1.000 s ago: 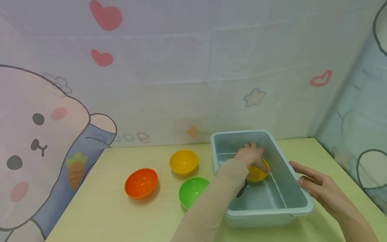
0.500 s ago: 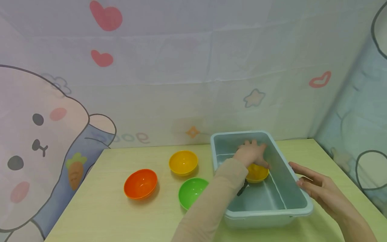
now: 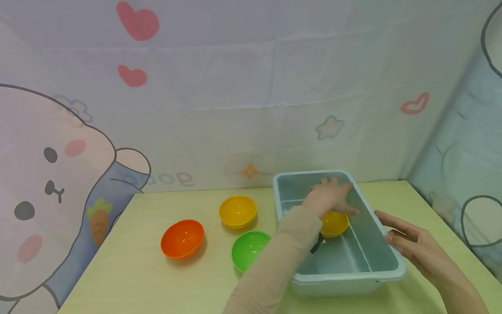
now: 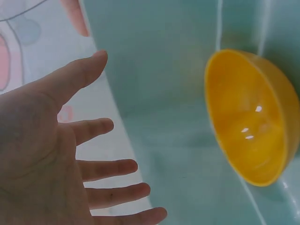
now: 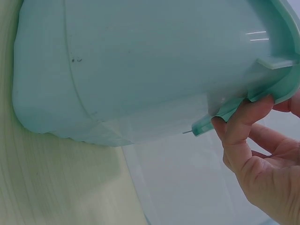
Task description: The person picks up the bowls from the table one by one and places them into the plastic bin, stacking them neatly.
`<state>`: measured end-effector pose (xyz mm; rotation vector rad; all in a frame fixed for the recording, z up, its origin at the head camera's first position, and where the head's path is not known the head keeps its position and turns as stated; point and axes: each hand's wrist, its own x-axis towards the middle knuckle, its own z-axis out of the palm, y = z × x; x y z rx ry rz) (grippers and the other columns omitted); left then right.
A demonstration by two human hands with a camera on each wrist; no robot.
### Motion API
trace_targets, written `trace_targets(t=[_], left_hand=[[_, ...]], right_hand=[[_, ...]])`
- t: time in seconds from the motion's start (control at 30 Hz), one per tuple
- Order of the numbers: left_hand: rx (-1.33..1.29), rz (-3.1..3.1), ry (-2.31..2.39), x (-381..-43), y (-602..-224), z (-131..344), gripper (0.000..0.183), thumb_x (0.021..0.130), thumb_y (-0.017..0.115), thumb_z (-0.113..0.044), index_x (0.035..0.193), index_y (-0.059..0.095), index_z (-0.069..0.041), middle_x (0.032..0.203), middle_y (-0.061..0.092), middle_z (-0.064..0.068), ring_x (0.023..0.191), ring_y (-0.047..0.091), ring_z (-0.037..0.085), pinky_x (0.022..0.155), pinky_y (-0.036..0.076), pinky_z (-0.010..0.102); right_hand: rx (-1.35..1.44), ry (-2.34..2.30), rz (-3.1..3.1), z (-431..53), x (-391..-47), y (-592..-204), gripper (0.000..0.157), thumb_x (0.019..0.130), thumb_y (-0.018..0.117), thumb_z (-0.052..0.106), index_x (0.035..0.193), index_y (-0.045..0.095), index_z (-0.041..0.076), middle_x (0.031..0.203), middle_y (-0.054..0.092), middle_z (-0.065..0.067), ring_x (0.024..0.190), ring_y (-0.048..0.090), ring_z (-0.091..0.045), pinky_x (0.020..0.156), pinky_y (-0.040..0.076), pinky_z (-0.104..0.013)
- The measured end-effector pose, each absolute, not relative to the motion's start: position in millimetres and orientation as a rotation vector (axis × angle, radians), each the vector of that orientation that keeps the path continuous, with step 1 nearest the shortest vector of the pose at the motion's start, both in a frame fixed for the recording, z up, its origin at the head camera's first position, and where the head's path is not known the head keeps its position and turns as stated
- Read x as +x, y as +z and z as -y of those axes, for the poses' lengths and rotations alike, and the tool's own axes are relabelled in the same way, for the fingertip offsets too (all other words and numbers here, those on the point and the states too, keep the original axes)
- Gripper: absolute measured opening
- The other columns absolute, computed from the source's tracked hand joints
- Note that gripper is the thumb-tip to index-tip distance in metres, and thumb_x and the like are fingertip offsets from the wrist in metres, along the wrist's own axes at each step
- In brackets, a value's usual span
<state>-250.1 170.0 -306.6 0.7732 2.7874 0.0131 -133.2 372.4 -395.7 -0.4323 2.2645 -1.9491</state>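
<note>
The head camera looks forward and down across the table (image 3: 129, 279), while both nearer wrist cameras share its bin (image 3: 349, 276), left facing inside, right the outer wall.

Yellow bowl (image 3: 335, 226), upright, inside pale-blue tub (image 3: 349, 276)

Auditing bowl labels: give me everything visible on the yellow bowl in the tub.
The yellow bowl is round, glossy and plastic-looking, with a plain rim and highlights inside. It sits upright in the tub; whether it touches a tub wall is unclear. The left grip, spread open, hovers above without touching it and partly hides it in the head view.
</note>
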Motion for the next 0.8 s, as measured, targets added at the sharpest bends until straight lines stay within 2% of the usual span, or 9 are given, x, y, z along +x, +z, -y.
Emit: trace_targets(t=[0.43, 0.8], left_hand=[[0.811, -2.823, -0.050, -233.0, -286.5, -174.4, 0.077, 0.084, 0.051, -0.071, 0.149, 0.015, -0.050, 0.159, 0.017, -0.012, 0.145, 0.025, 0.017, 0.110, 0.036, 0.040], [0.876, -2.849, -0.128, -219.5, -273.3, -172.5, 0.076, 0.084, 0.046, -0.074, 0.148, 0.012, -0.052, 0.157, 0.019, -0.013, 0.142, 0.027, 0.015, 0.110, 0.037, 0.038]], right_hand=[[-0.428, -1.926, -2.309, -372.8, -133.3, -397.0, 0.051, 0.103, 0.038, 0.006, 0.152, 0.026, 0.009, 0.140, 0.045, 0.025, 0.113, 0.057, 0.002, 0.086, 0.052, -0.021], [-0.395, -1.866, -2.395, -374.3, -133.3, -397.6, 0.051, 0.102, 0.040, 0.008, 0.152, 0.028, 0.010, 0.141, 0.042, 0.026, 0.117, 0.050, 0.009, 0.084, 0.049, -0.017]])
